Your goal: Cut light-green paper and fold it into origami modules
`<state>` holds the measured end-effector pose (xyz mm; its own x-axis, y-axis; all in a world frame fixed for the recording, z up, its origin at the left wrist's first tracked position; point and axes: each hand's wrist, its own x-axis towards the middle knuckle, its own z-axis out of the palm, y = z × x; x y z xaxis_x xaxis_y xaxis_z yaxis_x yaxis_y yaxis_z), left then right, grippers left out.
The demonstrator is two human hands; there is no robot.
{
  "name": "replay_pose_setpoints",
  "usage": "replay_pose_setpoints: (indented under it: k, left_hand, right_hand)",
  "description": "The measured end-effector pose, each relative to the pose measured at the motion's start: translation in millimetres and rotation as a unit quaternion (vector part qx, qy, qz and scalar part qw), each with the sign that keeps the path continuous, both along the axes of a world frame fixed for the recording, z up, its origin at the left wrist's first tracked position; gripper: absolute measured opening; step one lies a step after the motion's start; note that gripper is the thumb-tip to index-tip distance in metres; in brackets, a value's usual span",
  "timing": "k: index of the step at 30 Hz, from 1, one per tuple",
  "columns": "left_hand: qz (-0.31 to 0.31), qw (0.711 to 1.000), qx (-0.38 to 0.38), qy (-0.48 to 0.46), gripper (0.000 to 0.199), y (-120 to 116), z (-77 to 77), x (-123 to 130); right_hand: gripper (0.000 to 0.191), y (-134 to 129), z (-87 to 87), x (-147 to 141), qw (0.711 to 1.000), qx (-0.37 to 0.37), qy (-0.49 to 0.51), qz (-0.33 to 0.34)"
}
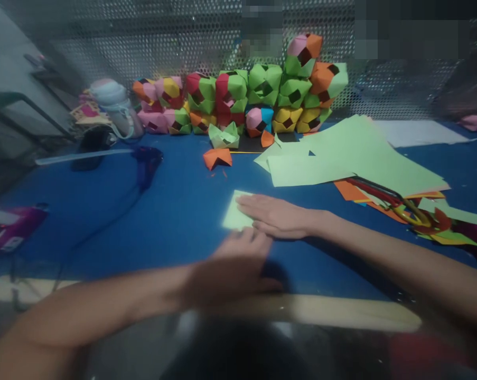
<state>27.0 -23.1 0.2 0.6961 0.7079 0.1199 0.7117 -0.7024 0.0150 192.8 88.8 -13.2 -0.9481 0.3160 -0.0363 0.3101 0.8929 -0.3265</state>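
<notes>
A small light green square of paper [231,215] lies flat on the blue tabletop, its right part covered by my hands. My right hand [280,215] rests on it from the right with fingers stretched out flat, pressing its upper right part. From the left comes my left hand [238,264], somewhat blurred, with fingertips at the paper's lower edge and beside the right hand. Its thumb is apart from the fingers, toward the table's front edge. Beyond the paper are an orange folded paper piece [217,158] and a light green folded paper piece [224,136].
Colourful folded paper balls [230,100] stand stacked along the perforated metal back. Large green sheets [353,153] and scissors [404,206] lie at right. A blue glue gun [146,161], a phone [91,148], a bottle [117,105] and a purple package [18,227] are at left.
</notes>
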Motion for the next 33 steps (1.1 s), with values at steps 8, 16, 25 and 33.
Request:
replay_pose_setpoints:
  k: [8, 16, 25, 33]
  left_hand:
    - [-0.004, 1.0, 0.007, -0.012, 0.066, 1, -3.6, -1]
    - [0.002, 1.0, 0.008, 0.013, 0.065, -2, -3.3, -2]
    - [-0.016, 0.999, 0.011, 0.041, 0.065, -5, -7.8, -1]
    - [-0.027, 0.999, 0.022, 0.039, 0.068, -7, -11.7, -5]
  right_hand:
    - [0.067, 9, 1.0, -18, 0.999, -0.016, -0.037, -0.027]
    - [0.064, 5, -3.5, 2, 0.999, 0.041, -0.008, -0.025]
    - [0.056, -12, -9.7, 28, 0.991, 0.127, 0.004, -0.042]
    - [0.051, -14, -12.6, 26, 0.991, 0.117, 0.029, -0.05]
